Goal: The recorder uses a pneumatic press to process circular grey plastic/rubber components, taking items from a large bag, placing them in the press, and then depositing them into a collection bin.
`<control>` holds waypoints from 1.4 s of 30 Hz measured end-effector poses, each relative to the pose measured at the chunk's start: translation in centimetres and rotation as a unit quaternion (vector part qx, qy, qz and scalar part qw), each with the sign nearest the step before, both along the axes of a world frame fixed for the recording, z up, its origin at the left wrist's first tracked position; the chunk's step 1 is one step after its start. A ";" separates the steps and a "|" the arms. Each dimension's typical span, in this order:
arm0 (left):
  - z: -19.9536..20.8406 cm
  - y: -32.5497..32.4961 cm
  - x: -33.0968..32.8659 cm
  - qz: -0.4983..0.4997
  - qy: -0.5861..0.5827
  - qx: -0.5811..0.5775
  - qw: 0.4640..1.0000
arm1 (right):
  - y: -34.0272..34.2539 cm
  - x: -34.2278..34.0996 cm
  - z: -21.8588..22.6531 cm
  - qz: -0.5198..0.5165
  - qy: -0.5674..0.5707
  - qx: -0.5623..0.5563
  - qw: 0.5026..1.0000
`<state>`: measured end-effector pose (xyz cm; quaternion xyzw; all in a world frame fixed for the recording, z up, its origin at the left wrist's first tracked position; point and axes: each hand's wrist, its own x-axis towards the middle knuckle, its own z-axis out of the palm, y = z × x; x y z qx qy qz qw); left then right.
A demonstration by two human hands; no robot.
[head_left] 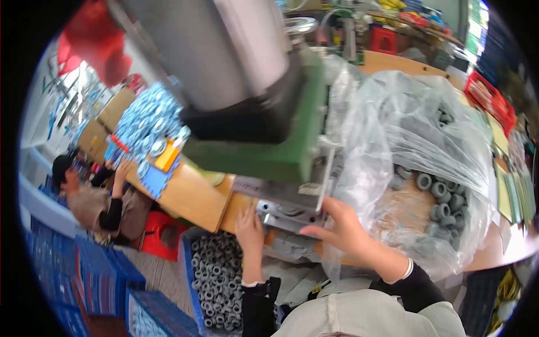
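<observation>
In front of me stands a green bench machine [252,160] with a large grey cylinder [224,50] on top. Under its body is a metal fixture [289,213] with a grey ring-shaped piece [264,207] at its left end. My left hand [249,227] rests by that end, fingers stretched out along the table edge, with nothing visible in it. At the fixture's right end is my right hand [345,230], thumb and forefinger spread apart around the corner and seemingly holding nothing. Whether its fingertips touch the metal, I cannot tell.
A clear plastic bag [365,151] of grey rubber rings [443,210] lies open on the right. Below left, a blue crate [188,269] holds many more rings. Another person [95,196] sits at the left by a pile of light-blue pieces [149,115]. Blue crates [101,269] are stacked lower left.
</observation>
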<state>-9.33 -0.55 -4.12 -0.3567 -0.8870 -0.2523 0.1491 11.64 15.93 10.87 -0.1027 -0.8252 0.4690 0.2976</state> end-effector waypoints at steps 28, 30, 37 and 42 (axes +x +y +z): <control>11.2 6.4 9.2 -0.074 -0.005 0.301 0.951 | 6.9 8.6 -3.1 -0.097 0.066 -0.182 0.976; 9.8 5.5 9.5 -0.055 -0.060 0.358 0.930 | 3.7 5.2 -2.3 -0.002 0.025 -0.135 0.991; 1.1 -10.3 4.5 0.360 0.022 0.228 0.904 | 0.2 -3.2 0.7 -0.018 -0.018 -0.026 0.999; 0.6 -10.0 1.7 0.319 0.000 0.200 0.927 | 1.1 -4.6 0.7 0.004 0.009 -0.037 0.999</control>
